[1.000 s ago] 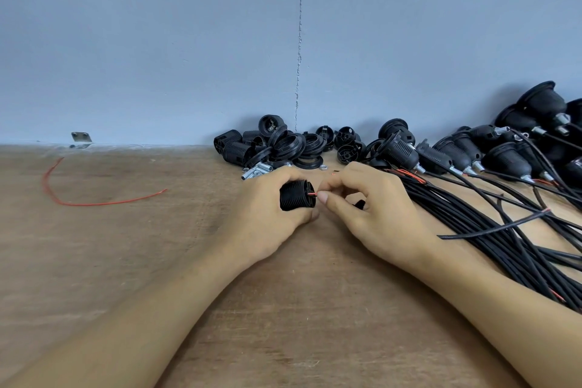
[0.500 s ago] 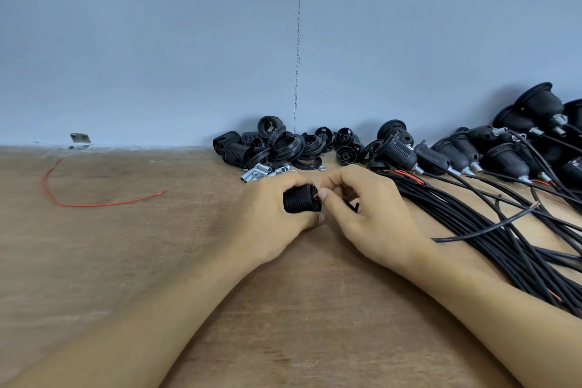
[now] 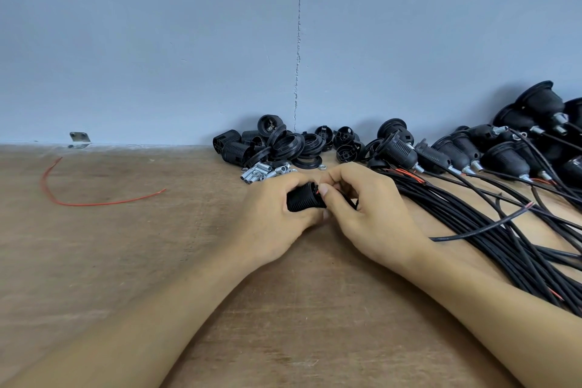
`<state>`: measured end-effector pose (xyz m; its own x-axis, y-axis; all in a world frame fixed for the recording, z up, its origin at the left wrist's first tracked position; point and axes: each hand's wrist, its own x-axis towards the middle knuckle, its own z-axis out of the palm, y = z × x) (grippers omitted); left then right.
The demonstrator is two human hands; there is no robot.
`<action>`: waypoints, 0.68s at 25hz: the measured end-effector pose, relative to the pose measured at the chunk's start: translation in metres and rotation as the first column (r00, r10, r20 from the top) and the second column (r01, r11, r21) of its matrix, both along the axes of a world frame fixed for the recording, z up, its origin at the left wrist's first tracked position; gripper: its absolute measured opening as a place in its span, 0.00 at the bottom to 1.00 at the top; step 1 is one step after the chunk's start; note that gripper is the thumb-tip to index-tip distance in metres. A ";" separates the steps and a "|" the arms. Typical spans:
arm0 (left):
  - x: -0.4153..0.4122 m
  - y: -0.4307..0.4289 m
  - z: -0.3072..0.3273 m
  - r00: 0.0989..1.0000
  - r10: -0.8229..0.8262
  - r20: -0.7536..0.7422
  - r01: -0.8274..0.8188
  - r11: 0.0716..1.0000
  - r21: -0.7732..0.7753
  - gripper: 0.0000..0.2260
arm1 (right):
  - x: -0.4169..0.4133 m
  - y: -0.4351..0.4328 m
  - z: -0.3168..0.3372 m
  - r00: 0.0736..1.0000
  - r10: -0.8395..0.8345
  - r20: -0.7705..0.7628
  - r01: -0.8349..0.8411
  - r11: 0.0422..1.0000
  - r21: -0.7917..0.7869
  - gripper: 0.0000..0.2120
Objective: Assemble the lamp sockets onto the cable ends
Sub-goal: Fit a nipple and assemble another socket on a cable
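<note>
- While the left hand point(image 3: 267, 220) is wrapping its grip round a black ribbed plastic lamp socket point(image 3: 304, 201), held sideways low over the brown wooden counter point(image 3: 126, 261), the right hand point(image 3: 374, 220) is pinching a thin black cable end point(image 3: 343, 195) at the socket's right-facing end. Its thumb and forefinger are closing narrowly on the cable.
- A red wire tip point(image 3: 318, 190) is showing just where cable and socket are meeting, and the two hands are touching each other there.
- Both forearms are reaching in from the near edge, toward the middle of the counter.
- Left of the hands, a wide stretch of counter is lying open, with a loose curved red wire point(image 3: 94, 203) resting on it well apart from the work.
- Along its far edge the counter is meeting a pale blue wall point(image 3: 157, 41), where a small metal bracket point(image 3: 79, 138) is sitting at far left.
- Just behind the hands, a heap of short silver metal tubes point(image 3: 259, 172) and a pile of loose black socket shells and rings point(image 3: 283, 145) are crowding the strip against the wall.
- On the right, a thick bundle of black cables point(image 3: 466, 214) is fanning out beside the right wrist and taking up most of that side.
- One stray black cable point(image 3: 491, 225) is arching over the bundle.
- A row of assembled black sockets point(image 3: 472, 154) is lying along the wall and running off the right edge.
- Any lettering on the parts is too small to read.
</note>
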<state>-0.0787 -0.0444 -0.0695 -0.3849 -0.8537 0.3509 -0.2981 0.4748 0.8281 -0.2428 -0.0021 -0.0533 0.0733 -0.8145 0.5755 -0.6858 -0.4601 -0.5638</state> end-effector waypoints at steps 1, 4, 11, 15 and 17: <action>0.000 0.000 0.000 1.000 0.003 -0.005 -0.003 1.000 -0.008 0.15 | 0.001 0.000 0.000 1.000 -0.007 0.004 0.007 1.000 0.003 0.06; -0.001 0.002 0.001 0.999 0.031 0.018 -0.030 0.998 -0.051 0.16 | 0.003 -0.001 0.000 1.000 -0.028 -0.004 0.028 1.000 0.008 0.03; -0.001 0.004 0.001 0.997 0.069 0.033 -0.067 0.996 -0.056 0.13 | 0.005 0.001 0.001 0.999 -0.039 0.031 0.038 0.998 0.043 0.04; -0.002 0.003 0.001 0.998 0.061 0.035 -0.060 0.997 -0.046 0.13 | 0.004 0.000 0.002 0.998 -0.051 0.029 0.049 0.997 0.055 0.04; -0.003 0.002 0.001 0.998 0.059 0.028 -0.058 0.998 -0.035 0.15 | 0.000 -0.002 0.002 0.995 -0.043 0.085 0.033 0.993 0.114 0.04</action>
